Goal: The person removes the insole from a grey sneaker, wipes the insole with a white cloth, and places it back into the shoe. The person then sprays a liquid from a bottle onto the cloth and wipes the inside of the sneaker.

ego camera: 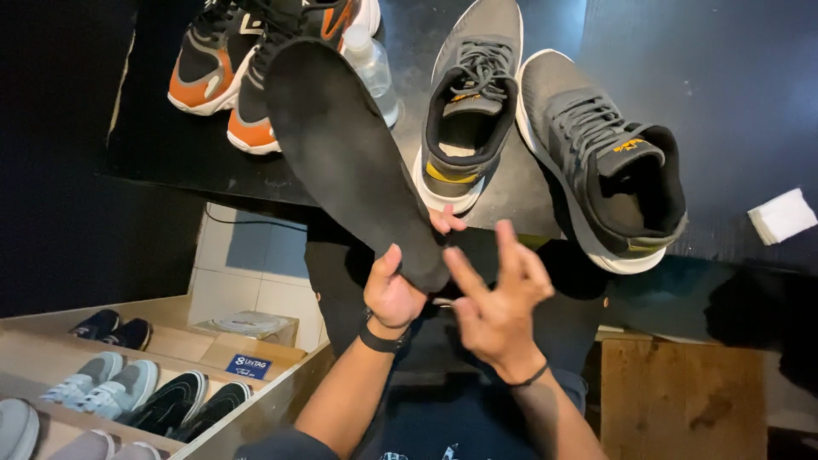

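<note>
My left hand [394, 288] grips the heel end of a long black insole [345, 153] and holds it up over the edge of the black table [170, 145]. My right hand [498, 302] is just beside it, fingers spread, holding nothing. Right behind the hands stand two grey sneakers with yellow accents: one [470, 102] points away, the other [601, 158] lies at the right, nearest the table's front edge.
An orange, black and white pair of sneakers [217, 64] and a clear plastic bottle [375, 68] stand at the back. A folded white cloth [782, 215] lies at the right. Wooden shelves [179, 341] with several shoes are below on the left.
</note>
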